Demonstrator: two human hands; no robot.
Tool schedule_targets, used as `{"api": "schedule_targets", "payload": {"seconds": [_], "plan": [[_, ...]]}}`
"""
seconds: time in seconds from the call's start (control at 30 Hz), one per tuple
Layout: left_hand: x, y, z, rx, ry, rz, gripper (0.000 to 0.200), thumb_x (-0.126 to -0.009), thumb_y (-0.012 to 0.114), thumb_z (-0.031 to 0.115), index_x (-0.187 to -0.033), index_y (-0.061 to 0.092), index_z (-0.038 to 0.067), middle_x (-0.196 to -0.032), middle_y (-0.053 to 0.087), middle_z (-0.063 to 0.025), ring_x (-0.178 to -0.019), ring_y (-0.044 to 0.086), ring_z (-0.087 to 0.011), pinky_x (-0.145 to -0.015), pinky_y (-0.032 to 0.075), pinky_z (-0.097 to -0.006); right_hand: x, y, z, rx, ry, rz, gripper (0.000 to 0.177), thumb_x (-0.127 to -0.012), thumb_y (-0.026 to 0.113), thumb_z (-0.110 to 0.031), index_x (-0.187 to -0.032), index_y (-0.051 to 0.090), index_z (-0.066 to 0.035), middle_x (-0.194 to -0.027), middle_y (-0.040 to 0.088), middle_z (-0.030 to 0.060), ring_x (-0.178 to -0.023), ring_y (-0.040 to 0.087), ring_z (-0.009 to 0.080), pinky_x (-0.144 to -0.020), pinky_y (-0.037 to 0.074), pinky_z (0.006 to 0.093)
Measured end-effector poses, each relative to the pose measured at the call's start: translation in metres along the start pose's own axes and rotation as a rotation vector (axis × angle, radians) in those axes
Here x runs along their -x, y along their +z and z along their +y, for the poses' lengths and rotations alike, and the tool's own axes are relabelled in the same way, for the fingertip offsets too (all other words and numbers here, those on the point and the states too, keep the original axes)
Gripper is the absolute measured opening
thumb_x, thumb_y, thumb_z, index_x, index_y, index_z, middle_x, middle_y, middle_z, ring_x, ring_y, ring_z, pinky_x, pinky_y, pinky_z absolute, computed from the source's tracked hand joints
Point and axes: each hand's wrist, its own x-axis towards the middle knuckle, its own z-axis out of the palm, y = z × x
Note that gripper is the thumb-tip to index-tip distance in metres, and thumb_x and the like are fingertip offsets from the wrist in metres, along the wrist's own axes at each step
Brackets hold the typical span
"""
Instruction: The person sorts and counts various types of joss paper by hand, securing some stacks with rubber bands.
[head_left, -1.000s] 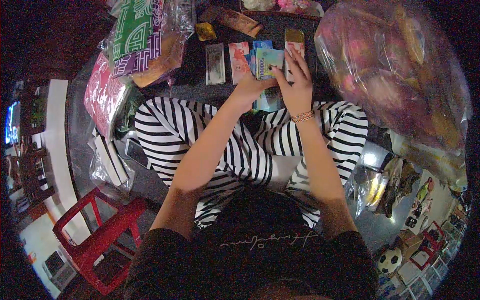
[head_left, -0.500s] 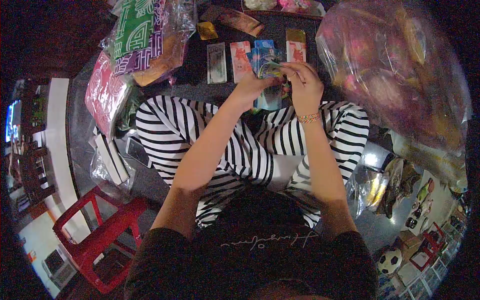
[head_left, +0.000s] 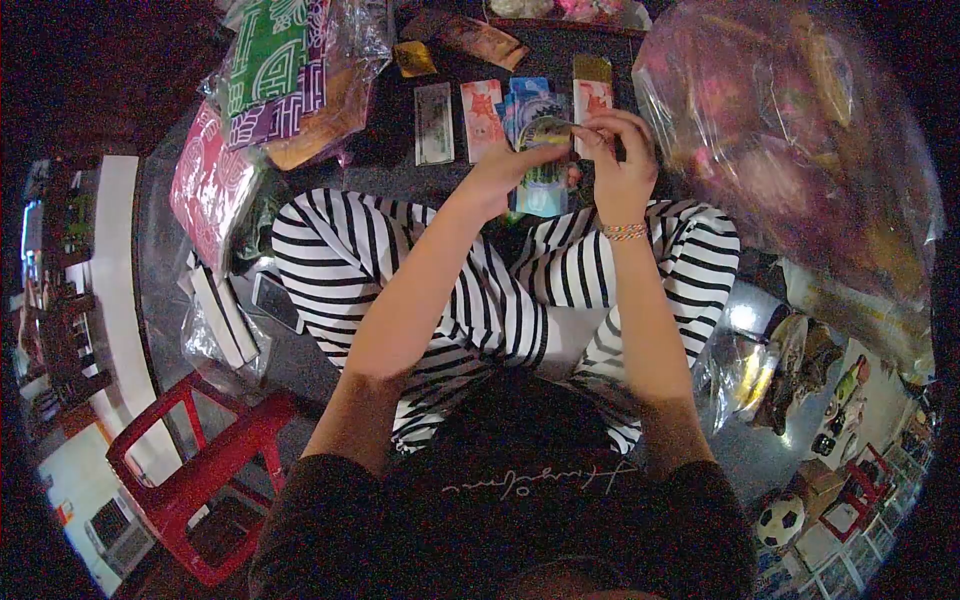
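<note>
A small stack of blue-green paper notes (head_left: 545, 190), printed like banknotes, is gripped by my left hand (head_left: 492, 180), its thumb lying across the top note. At the stack's upper right edge, my right hand (head_left: 624, 170) has thumb and index finger pinched together on the edge of a note; its other fingers are bent and slightly apart. Beyond my hands lie a grey-green note (head_left: 433, 125), a red note (head_left: 481, 108), blue notes (head_left: 528, 92) and another red note (head_left: 593, 92) on the dark surface.
Plastic-wrapped green and purple printed packs (head_left: 275, 75) stand at left, above a red pack (head_left: 212, 185). A large clear bag (head_left: 770, 130) bulges at right. Gold-coloured paper (head_left: 414, 60) lies farther off. A red stool (head_left: 200, 480) and a phone (head_left: 275, 300) are at lower left.
My right hand has shifted slightly right and its fingers have lifted and spread a little. My left thumb now extends further across the notes, and more of the top note shows.
</note>
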Motion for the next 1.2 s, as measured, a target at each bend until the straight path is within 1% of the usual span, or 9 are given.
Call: {"api": "schedule_targets", "payload": {"seconds": [0.13, 0.37, 0.47, 0.67, 0.87, 0.97, 1.0, 1.07, 1.2], "plan": [[0.002, 0.008, 0.006, 0.102, -0.045, 0.053, 0.027, -0.084, 0.056, 0.023, -0.100, 0.054, 0.001, -0.081, 0.061, -0.0094, -0.067, 0.062, -0.0187, -0.061, 0.052, -0.0303, 0.002, -0.002, -0.011, -0.199, 0.336, 0.000, 0.018, -0.071, 0.068, -0.012, -0.075, 0.053, -0.003, -0.074, 0.059, 0.0059, -0.061, 0.055, 0.0147, -0.057, 0.045, 0.0267], [-0.003, 0.003, -0.001, 0.038, -0.106, 0.043, 0.037, -0.088, 0.047, 0.037, -0.100, 0.052, 0.002, -0.081, 0.062, -0.0100, -0.067, 0.062, -0.0187, -0.061, 0.053, -0.0307, 0.001, -0.006, -0.002, -0.119, 0.409, -0.041, 0.025, -0.070, 0.071, -0.019, -0.076, 0.052, -0.003, -0.074, 0.058, 0.0061, -0.061, 0.054, 0.0121, -0.057, 0.043, 0.0244], [-0.004, 0.002, -0.003, 0.044, -0.135, 0.011, 0.034, -0.087, 0.049, 0.033, -0.102, 0.051, 0.002, -0.083, 0.062, -0.0108, -0.068, 0.062, -0.0192, -0.061, 0.053, -0.0306, 0.003, -0.003, 0.012, -0.004, 0.267, 0.005, 0.027, -0.070, 0.071, -0.022, -0.078, 0.052, -0.003, -0.073, 0.057, 0.0063, -0.066, 0.054, 0.0123, -0.062, 0.043, 0.0247], [-0.006, -0.004, -0.008, 0.031, -0.064, -0.080, 0.025, -0.085, 0.053, 0.019, -0.101, 0.053, -0.001, -0.086, 0.062, -0.0109, -0.071, 0.062, -0.0205, -0.064, 0.053, -0.0306, 0.004, 0.004, 0.016, -0.339, 0.527, 0.022, 0.027, -0.073, 0.068, -0.022, -0.084, 0.052, -0.004, -0.082, 0.055, 0.0038, -0.074, 0.054, 0.0134, -0.067, 0.043, 0.0256], [-0.006, -0.010, -0.013, 0.101, -0.078, -0.021, 0.022, -0.081, 0.054, 0.006, -0.101, 0.053, -0.003, -0.090, 0.061, -0.0110, -0.075, 0.062, -0.0206, -0.066, 0.052, -0.0312, 0.014, 0.007, 0.022, -0.589, 0.933, -0.332, 0.035, -0.077, 0.063, -0.032, -0.096, 0.054, -0.005, -0.084, 0.053, 0.0024, -0.078, 0.049, 0.0104, -0.069, 0.039, 0.0217], [-0.006, -0.015, -0.019, -0.122, -0.131, -0.007, 0.024, -0.079, 0.055, 0.006, -0.101, 0.053, -0.003, -0.090, 0.060, -0.0114, -0.075, 0.061, -0.0194, -0.065, 0.052, -0.0314, 0.010, 0.004, 0.015, -0.285, 0.680, -0.623, 0.068, -0.077, 0.053, -0.051, -0.119, 0.044, 0.002, -0.120, 0.046, 0.0223, -0.109, 0.047, 0.0318, -0.091, 0.035, 0.0339], [-0.006, -0.016, -0.022, -0.107, -0.162, -0.005, 0.024, -0.078, 0.055, 0.004, -0.102, 0.052, -0.002, -0.091, 0.060, -0.0108, -0.078, 0.061, -0.0195, -0.066, 0.052, -0.0320, 0.017, 0.009, 0.025, -0.285, 0.681, -0.623, 0.068, -0.077, 0.053, -0.051, -0.119, 0.044, 0.002, -0.120, 0.046, 0.0223, -0.109, 0.047, 0.0318, -0.091, 0.035, 0.0339], [-0.006, -0.015, -0.022, -0.091, -0.195, -0.003, 0.024, -0.078, 0.056, 0.002, -0.102, 0.052, -0.001, -0.093, 0.060, -0.0102, -0.081, 0.061, -0.0196, -0.067, 0.052, -0.0327, 0.036, 0.024, 0.049, -0.047, 0.462, -0.453, 0.043, -0.081, 0.056, -0.032, -0.112, 0.049, -0.002, -0.097, 0.056, 0.0064, -0.076, 0.050, 0.0085, -0.062, 0.041, 0.0219], [-0.005, -0.012, -0.016, -0.034, -0.228, -0.026, 0.022, -0.081, 0.053, 0.008, -0.101, 0.052, -0.001, -0.092, 0.060, -0.0104, -0.079, 0.061, -0.0190, -0.067, 0.052, -0.0319, 0.027, 0.014, 0.026, -0.148, 0.665, -0.433, 0.043, -0.081, 0.056, -0.032, -0.111, 0.049, -0.002, -0.092, 0.056, 0.0042, -0.069, 0.049, 0.0070, -0.062, 0.040, 0.0210]]}}
